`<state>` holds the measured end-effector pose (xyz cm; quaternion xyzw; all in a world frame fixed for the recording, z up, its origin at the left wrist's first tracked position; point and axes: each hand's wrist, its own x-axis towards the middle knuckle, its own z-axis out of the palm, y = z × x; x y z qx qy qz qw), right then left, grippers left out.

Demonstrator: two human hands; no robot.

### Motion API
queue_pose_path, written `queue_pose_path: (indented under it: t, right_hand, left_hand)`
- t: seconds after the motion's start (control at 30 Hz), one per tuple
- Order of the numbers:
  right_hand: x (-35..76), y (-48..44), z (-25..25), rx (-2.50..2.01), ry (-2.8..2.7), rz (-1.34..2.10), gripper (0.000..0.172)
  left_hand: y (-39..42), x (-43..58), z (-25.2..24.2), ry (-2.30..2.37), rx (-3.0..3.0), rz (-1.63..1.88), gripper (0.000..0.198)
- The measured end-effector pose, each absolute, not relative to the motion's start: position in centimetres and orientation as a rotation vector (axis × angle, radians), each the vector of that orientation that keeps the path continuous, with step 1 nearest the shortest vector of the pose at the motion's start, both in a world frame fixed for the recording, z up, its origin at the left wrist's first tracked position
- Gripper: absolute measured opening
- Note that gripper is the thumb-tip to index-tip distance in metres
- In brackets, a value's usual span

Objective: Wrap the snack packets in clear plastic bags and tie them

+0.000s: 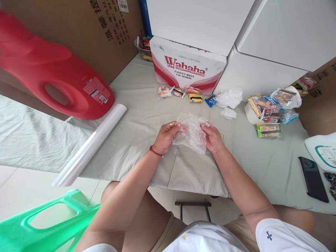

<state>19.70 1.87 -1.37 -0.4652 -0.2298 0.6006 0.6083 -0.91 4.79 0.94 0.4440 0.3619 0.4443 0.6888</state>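
A thin clear plastic bag (193,134) is stretched between my two hands, just above the grey-green cloth. My left hand (166,137), with a ring and a red cord bracelet, pinches its left side. On the opposite side my right hand (212,135) grips the bag between thumb and fingers. The bag looks crumpled and see-through; I cannot make out anything inside it. Beyond it lie several small wrapped snacks, among them a yellow packet (195,98) and a blue packet (210,100), beside a crumpled heap of clear plastic (230,98).
A Wahaha water carton (187,66) stands at the back. To the right is a white tub (252,114) of wrapped snacks, with a green packet (268,130) in front and a phone (313,179) nearer. Leftward are a red jug (89,92), a plastic roll (91,145) and a green stool (65,213).
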Motion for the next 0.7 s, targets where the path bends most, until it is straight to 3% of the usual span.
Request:
queue_pose_path:
  t: [0.13, 0.37, 0.57, 0.7]
  right_hand:
    - [19.4, 1.9, -1.5, -1.09, -0.587, 1.277, 0.039]
    - [18.5, 0.8, -1.7, -1.29, -0.892, 0.742, 0.04]
    - [18.3, 0.6, -2.2, -1.345, -1.264, 0.683, 0.027]
    - [18.7, 0.9, -1.9, -1.355, -1.078, 0.72, 0.027]
  left_hand:
    - [5.1, -0.9, 0.5, 0.878, 0.959, 1.043, 0.038]
    - [4.9, -0.6, 0.5, 0.799, 0.898, 1.06, 0.04]
    - [4.5, -0.3, 0.3, 0.758, 0.998, 1.027, 0.04]
    - [5.2, -0.7, 0.1, 0.83, 0.938, 1.1, 0.039]
